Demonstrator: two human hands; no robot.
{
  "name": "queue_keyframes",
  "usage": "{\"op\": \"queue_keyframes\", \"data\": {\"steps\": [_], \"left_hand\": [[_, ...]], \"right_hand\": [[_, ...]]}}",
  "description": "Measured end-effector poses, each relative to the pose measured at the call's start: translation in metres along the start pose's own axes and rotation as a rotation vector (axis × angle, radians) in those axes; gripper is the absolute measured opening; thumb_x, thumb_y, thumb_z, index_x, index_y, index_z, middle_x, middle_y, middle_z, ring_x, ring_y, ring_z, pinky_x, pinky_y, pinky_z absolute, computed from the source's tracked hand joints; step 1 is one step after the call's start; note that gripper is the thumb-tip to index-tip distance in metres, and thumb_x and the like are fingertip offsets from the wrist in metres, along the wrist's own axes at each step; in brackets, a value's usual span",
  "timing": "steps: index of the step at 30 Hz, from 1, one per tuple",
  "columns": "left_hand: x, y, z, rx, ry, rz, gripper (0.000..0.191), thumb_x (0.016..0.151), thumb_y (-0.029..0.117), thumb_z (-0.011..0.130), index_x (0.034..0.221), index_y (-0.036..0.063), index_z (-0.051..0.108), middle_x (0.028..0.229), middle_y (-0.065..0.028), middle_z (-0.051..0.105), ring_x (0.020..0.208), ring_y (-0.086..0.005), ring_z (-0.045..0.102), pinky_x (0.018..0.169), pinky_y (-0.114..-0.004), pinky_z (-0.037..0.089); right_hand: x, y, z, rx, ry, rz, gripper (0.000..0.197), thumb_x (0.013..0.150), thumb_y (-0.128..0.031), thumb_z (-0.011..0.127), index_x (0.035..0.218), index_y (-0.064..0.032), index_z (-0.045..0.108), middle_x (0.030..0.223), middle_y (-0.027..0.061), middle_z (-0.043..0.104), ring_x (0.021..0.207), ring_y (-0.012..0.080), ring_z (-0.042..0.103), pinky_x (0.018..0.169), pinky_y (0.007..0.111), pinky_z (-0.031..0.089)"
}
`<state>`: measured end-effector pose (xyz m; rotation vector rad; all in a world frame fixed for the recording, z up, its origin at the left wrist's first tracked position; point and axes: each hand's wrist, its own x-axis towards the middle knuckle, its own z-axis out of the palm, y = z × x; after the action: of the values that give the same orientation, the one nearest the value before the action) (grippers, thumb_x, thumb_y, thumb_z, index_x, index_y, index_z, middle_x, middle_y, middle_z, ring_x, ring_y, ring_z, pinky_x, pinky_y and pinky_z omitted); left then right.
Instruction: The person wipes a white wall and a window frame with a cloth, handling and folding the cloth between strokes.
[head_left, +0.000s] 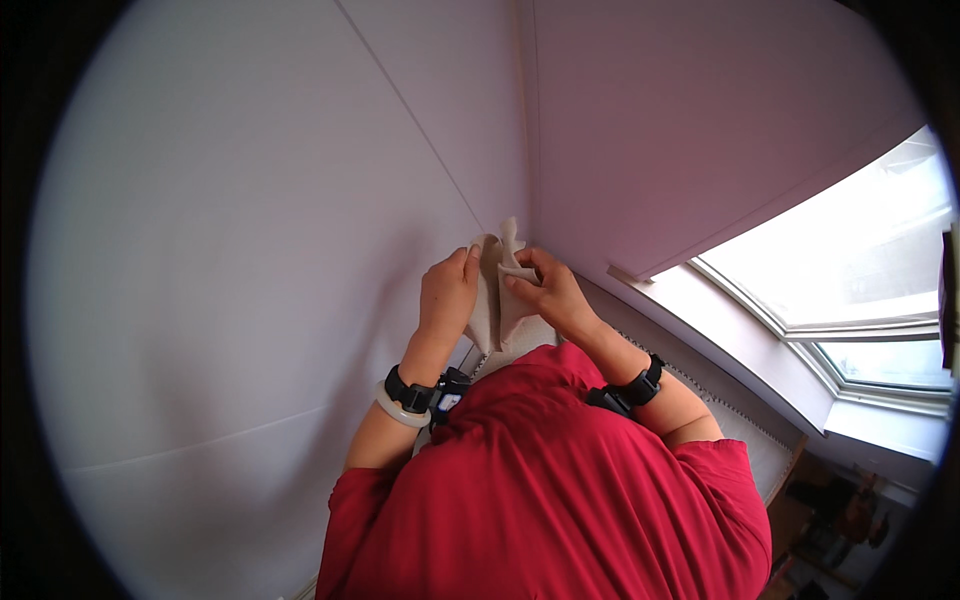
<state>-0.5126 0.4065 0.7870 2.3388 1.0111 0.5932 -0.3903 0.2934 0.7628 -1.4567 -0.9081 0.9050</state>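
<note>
A beige cloth (491, 300) hangs between my two hands, folded, with its lower end near my red shirt. My left hand (450, 292) pinches its left edge between thumb and fingers. On the right side my right hand (551, 289) grips a folded-over part of the same cloth, and a narrow piece of it sticks up above the fingers. The cloth's lower tip is partly in shade. Black straps with small devices are on both wrists, and a white bangle (403, 405) is on the left one.
A pale wall (247, 225) with thin seams rises close on the left and meets another wall (637, 112) in a corner ahead. A window (832, 247) is at the right. Below it runs a light padded surface (750, 435) with trimmed edging. Blurred items lie at the lower right.
</note>
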Motion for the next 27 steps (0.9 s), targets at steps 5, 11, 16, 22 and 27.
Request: {"op": "queue_keyframes", "data": {"steps": [5, 11, 16, 22, 27], "left_hand": [[-0.005, -0.008, 0.007, 0.034, -0.009, 0.009, 0.035, 0.092, 0.027, 0.046, 0.074, -0.0020, 0.053, 0.065, -0.0249, 0.052, 0.063, -0.0427, 0.051, 0.055, -0.045, 0.040], [-0.009, -0.056, 0.031, -0.756, -0.195, -0.527, 0.036, 0.096, 0.028, 0.042, 0.092, -0.0032, 0.060, 0.085, -0.0163, 0.065, 0.074, -0.0315, 0.063, 0.066, -0.040, 0.049], [-0.022, -0.050, 0.037, -1.408, -0.286, -0.903, 0.040, 0.097, 0.027, 0.039, 0.122, -0.0040, 0.043, 0.118, -0.0165, 0.053, 0.107, -0.0270, 0.055, 0.091, -0.040, 0.046], [-0.021, -0.006, 0.018, -1.392, -0.168, -0.686, 0.039, 0.097, 0.028, 0.039, 0.123, -0.0010, 0.043, 0.120, -0.0137, 0.052, 0.110, -0.0249, 0.052, 0.092, -0.040, 0.045], [-0.026, 0.023, 0.015, -1.512, -0.166, -0.699, 0.037, 0.095, 0.028, 0.044, 0.122, 0.0024, 0.044, 0.114, -0.0119, 0.055, 0.102, -0.0223, 0.056, 0.088, -0.037, 0.048]], "right_hand": [[-0.006, -0.002, -0.001, 0.025, -0.043, 0.006, 0.030, 0.084, -0.011, 0.059, 0.110, 0.0005, 0.052, 0.094, 0.0066, 0.058, 0.084, 0.0111, 0.053, 0.072, 0.027, 0.045], [-0.005, 0.023, -0.023, -0.140, 0.049, -0.136, 0.029, 0.079, -0.007, 0.060, 0.107, 0.0008, 0.053, 0.083, 0.0123, 0.063, 0.077, 0.0182, 0.060, 0.071, 0.030, 0.047], [-0.005, 0.022, -0.032, -0.147, 0.224, -0.144, 0.023, 0.077, -0.003, 0.060, 0.097, 0.0027, 0.053, 0.082, 0.0180, 0.063, 0.078, 0.0258, 0.063, 0.070, 0.033, 0.048], [-0.007, 0.011, -0.037, -0.361, 0.331, -0.178, 0.018, 0.075, -0.003, 0.062, 0.092, 0.0000, 0.056, 0.080, 0.0161, 0.062, 0.076, 0.0283, 0.062, 0.067, 0.035, 0.048], [-0.006, -0.002, -0.015, -0.523, 0.188, -0.621, 0.018, 0.076, -0.004, 0.060, 0.094, -0.0061, 0.061, 0.088, 0.0121, 0.060, 0.079, 0.0316, 0.059, 0.064, 0.037, 0.049]]}}
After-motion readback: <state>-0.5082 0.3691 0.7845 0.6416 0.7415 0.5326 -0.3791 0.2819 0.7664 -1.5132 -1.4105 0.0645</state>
